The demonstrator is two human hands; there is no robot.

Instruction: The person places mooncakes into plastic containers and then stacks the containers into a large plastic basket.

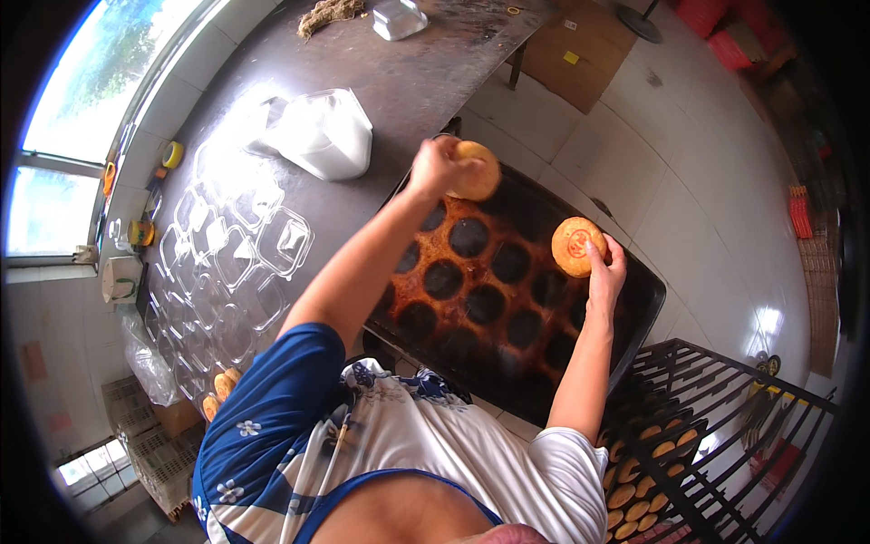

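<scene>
My left hand (440, 166) grips a round, flat baked cake (481, 178), its fingers over the edge and top, above the upper left part of a large dark baking tray (469, 273). The tray shows rows of dark round marks in a brown, glossy residue. To the right, my right hand (607, 268) holds a second golden cake (569, 238) by its edge, thumb on top, with a red stamp facing up. The two cakes are apart.
Many open clear plastic containers (234, 255) cover the left of the dark table (408, 75); nested ones (326, 132) stand farther back. A black metal rack (734, 370) with trays of cakes (635, 510) stands at lower right. Several cakes (224, 386) lie beside my left sleeve.
</scene>
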